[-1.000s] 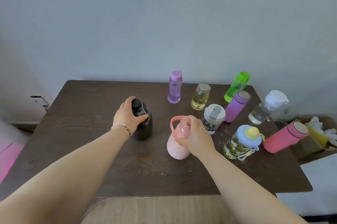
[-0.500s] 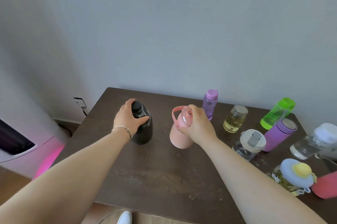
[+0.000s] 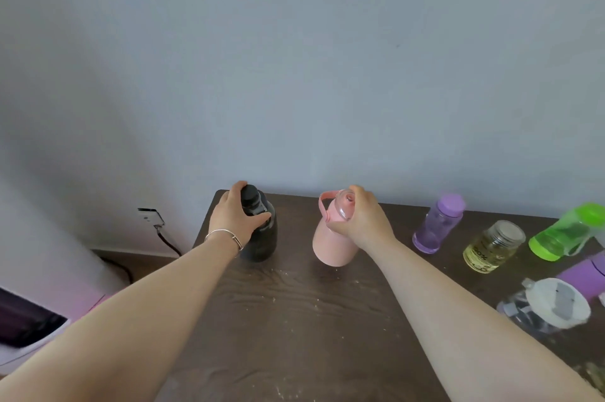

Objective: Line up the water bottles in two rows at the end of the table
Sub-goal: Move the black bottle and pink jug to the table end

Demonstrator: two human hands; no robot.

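My left hand [image 3: 236,216] grips the neck of a black bottle [image 3: 262,238] near the far left corner of the dark wooden table [image 3: 294,319]. My right hand [image 3: 361,220] holds the top of a pink bottle [image 3: 332,243] with a loop handle; it tilts slightly, and I cannot tell whether its base rests on the table. To the right stand a translucent purple bottle [image 3: 438,223], a glass jar of yellow liquid [image 3: 492,246], a green bottle [image 3: 568,233], a purple flask [image 3: 582,274] and a clear bottle with a white lid [image 3: 546,306].
A grey wall runs behind the table. On the left are a wall socket with a black cable [image 3: 154,216] and a white appliance with pink light [image 3: 36,329]. The table's left edge lies just beside the black bottle.
Both hands have carried the black and pink bottles away from the cluster toward the far left end of the table. The view has swung left, pushing the other bottles to the right edge.
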